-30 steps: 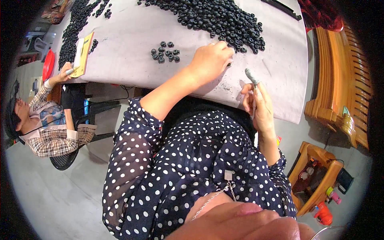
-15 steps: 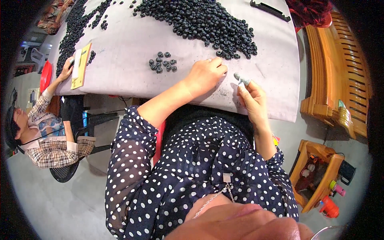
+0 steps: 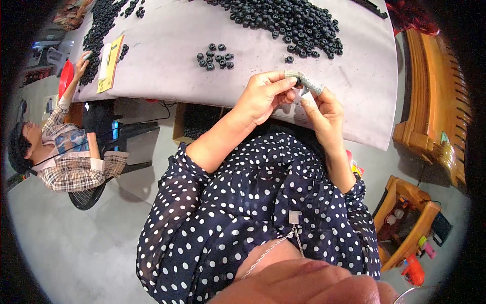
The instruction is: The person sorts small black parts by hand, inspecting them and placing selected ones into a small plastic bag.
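Note:
My left hand point(image 3: 266, 96) is pinched closed, thumb against wrapped index finger, on a small black rounded part point(image 3: 297, 81), mostly covered by the fingers. Close against it is my right hand point(image 3: 326, 114), its index finger in a grey speckled finger cover point(image 3: 312, 87). The right thumb and fingers are bent together around something small and pale that I cannot make out. Beyond my hands a large pile of black rounded parts with holes point(image 3: 288, 23) covers the far table. A small group of the same parts point(image 3: 215, 58) lies left of my left hand.
A pale cloth covers the table point(image 3: 162, 66). At the left a person point(image 3: 76, 152) sits reaching toward another black pile point(image 3: 101, 35), beside a yellow pad point(image 3: 112, 66) and red basin point(image 3: 66, 78). A wooden bench point(image 3: 430, 101) and small wooden stand point(image 3: 405, 223) are on the right.
My left hand has come back from the pile's edge with a black part and now meets my right hand. The view has shifted slightly. The other person's hand has left the yellow pad.

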A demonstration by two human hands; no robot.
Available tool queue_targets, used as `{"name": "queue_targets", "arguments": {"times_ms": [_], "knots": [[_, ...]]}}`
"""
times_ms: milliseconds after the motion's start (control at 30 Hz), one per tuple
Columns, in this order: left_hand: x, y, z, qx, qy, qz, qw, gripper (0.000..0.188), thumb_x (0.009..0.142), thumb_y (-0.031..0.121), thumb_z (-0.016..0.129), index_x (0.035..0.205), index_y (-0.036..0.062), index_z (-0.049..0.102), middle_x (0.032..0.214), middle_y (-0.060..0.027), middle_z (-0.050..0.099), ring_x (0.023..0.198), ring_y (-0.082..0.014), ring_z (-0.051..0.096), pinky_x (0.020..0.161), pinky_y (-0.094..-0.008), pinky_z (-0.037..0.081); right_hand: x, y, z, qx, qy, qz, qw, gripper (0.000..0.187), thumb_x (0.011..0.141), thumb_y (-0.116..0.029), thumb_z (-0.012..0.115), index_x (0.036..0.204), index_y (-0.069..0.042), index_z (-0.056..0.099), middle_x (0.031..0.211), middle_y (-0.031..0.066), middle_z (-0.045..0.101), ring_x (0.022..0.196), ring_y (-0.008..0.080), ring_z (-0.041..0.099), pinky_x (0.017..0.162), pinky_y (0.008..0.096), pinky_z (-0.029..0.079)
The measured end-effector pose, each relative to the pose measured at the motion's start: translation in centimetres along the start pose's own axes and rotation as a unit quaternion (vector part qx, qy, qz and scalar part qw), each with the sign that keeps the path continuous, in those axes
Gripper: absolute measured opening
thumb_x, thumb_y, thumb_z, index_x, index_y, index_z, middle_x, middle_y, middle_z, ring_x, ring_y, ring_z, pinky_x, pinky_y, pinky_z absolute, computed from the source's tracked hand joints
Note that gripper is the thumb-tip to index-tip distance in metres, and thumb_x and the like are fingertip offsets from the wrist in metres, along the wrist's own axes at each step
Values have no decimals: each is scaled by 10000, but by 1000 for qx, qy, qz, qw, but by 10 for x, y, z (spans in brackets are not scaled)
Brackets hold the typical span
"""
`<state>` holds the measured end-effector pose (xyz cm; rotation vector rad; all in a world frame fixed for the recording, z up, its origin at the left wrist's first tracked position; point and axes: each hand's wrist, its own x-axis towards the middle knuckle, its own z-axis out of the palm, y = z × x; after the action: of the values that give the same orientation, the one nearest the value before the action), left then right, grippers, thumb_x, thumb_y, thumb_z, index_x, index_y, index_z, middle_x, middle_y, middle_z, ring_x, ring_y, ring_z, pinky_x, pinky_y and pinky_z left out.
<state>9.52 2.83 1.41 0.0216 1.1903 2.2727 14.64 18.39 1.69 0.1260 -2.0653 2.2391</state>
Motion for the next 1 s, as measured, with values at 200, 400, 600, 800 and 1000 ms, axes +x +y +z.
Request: {"name": "queue_targets", "arguments": {"times_ms": [200, 400, 600, 800, 1000], "knots": [[-2, -5, -1, -105, 14, -12, 994, 148, 860, 111, 573, 972, 19, 603, 823, -51, 630, 635, -87, 576, 583, -209, 490, -2, -4, -16, 86, -60, 73, 992, 312, 836, -32, 586, 1141, 5, 534, 960, 15, 575, 847, 55, 532, 709, 188, 430], [-10, -7, -3, -168, 8, -37, 985, 138, 854, 130, 587, 955, 35, 592, 819, -63, 629, 640, -102, 584, 611, -230, 515, -4, -9, -14, 164, -102, 79, 978, 360, 834, -36, 590, 1175, 18, 491, 984, 53, 588, 882, 95, 563, 764, 215, 457], [-11, -7, -2, -101, 8, -20, 995, 120, 864, 126, 569, 957, 50, 571, 828, -44, 606, 682, -108, 573, 634, -254, 511, -5, -10, -11, 165, -118, 98, 974, 372, 831, -48, 599, 1177, 10, 476, 991, 75, 600, 892, 116, 585, 773, 222, 472], [-17, -6, 4, -118, -22, -29, 992, 115, 873, 105, 544, 975, 58, 565, 851, -30, 593, 716, -109, 568, 681, -253, 506, -4, -6, -12, 143, -117, 92, 978, 371, 830, -66, 606, 1170, 6, 477, 962, 62, 610, 855, 102, 593, 691, 179, 467], [-18, -7, 9, -112, -7, -42, 993, 145, 861, 107, 568, 990, 44, 548, 803, -41, 593, 681, -108, 574, 644, -237, 513, -6, -3, -14, 140, -117, 104, 978, 378, 819, -115, 638, 1156, -15, 496, 901, 22, 612, 751, 42, 571, 537, 122, 375]]}}
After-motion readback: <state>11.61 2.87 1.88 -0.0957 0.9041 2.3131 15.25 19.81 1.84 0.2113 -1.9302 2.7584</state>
